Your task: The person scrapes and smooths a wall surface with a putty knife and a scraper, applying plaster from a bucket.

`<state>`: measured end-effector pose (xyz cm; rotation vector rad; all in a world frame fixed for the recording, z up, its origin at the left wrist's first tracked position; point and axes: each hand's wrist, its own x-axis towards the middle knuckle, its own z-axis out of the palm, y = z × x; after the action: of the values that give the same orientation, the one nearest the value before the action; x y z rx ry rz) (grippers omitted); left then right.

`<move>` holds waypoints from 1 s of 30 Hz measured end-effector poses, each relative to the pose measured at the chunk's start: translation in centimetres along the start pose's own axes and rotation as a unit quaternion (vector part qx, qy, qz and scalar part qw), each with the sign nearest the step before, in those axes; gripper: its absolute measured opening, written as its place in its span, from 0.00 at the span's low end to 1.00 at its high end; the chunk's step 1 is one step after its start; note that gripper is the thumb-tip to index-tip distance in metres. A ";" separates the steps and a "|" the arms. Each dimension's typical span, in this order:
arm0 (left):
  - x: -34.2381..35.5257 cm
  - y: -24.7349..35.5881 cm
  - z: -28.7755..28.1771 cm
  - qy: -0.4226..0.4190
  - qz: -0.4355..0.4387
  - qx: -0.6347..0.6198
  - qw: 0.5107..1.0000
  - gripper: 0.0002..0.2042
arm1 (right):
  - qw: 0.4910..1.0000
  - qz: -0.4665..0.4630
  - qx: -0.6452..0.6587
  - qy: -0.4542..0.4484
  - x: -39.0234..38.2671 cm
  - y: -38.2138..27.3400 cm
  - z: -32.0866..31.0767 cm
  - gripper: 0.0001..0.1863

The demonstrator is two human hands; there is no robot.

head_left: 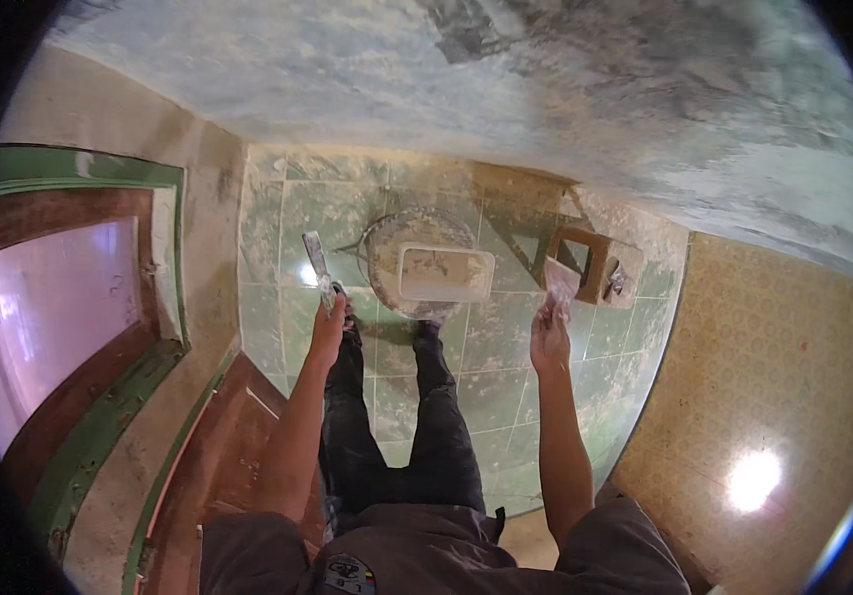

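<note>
narrow putty knife (pixel 317 260): in your left hand (pixel 333 319), fingers wrapped on handle, blade pointing away from you. wide-blade scraper (pixel 562 279): in your right hand (pixel 550 339), fingers closed on handle, near wooden frame (pixel 597 268). rectangular tray (pixel 446 282): over splattered bucket (pixel 379 243), between hands. hold both handles firmly; keep blade edges clear of frame.

Your left grip (pixel 328 322) holds a narrow, smeared scraper (pixel 316 256), blade pointing away from you, above the floor's left side (pixel 260 327); your right grip (pixel 549 337) holds a broad, pale-coated blade (pixel 562 281) toward its right.
</note>
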<state>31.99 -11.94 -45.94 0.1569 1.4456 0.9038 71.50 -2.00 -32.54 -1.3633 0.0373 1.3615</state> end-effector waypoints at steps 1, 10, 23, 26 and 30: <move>1.5 -1.0 1.4 0.001 -0.009 -0.003 1.000 0.27 | 0.999 0.012 -0.012 -0.045 3.7 0.5 -2.1 0.17; 7.2 -7.2 7.5 0.063 0.006 -0.063 0.996 0.36 | 0.973 0.184 -0.122 -0.075 20.7 8.6 -5.2 0.23; 8.5 -9.8 7.5 0.120 0.014 -0.202 0.972 0.33 | 0.947 0.230 -0.154 -0.164 21.8 12.4 -1.0 0.21; 7.9 -8.4 7.2 0.132 0.007 -0.171 0.976 0.34 | 0.942 0.238 -0.157 -0.176 21.4 12.7 -1.1 0.20; 7.1 -5.1 6.4 0.150 0.029 -0.190 0.970 0.25 | 0.940 0.243 -0.144 -0.193 19.8 14.1 -0.7 0.20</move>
<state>38.97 -8.29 -53.40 -0.2344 1.5181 1.2767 68.81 5.39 -55.59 -1.3503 -0.0997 2.1029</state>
